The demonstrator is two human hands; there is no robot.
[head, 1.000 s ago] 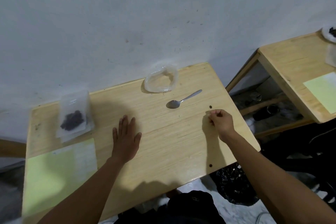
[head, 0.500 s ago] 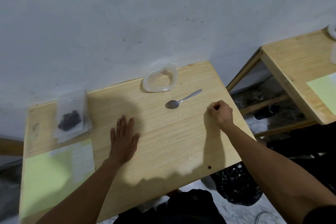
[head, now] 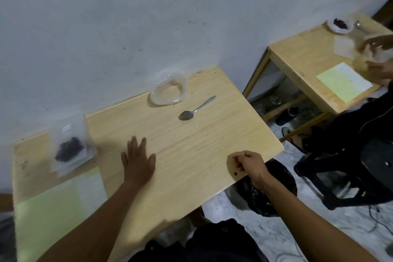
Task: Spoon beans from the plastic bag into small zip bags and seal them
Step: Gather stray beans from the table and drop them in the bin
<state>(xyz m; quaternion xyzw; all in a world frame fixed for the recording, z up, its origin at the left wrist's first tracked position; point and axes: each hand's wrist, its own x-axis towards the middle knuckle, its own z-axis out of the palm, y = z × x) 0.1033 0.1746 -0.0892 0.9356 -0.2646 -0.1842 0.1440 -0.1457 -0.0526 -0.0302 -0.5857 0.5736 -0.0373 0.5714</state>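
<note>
R hand (head: 247, 166) pulling back to table (head: 191, 155) edge, fingers pinching, prob. stray bean; L hand (head: 138, 161) lying flat, open; spoon (head: 196, 108) untouched.

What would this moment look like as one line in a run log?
left hand: flat on table | right hand: curled near stray bean | spoon: lying untouched | plastic bag: looks empty
</note>
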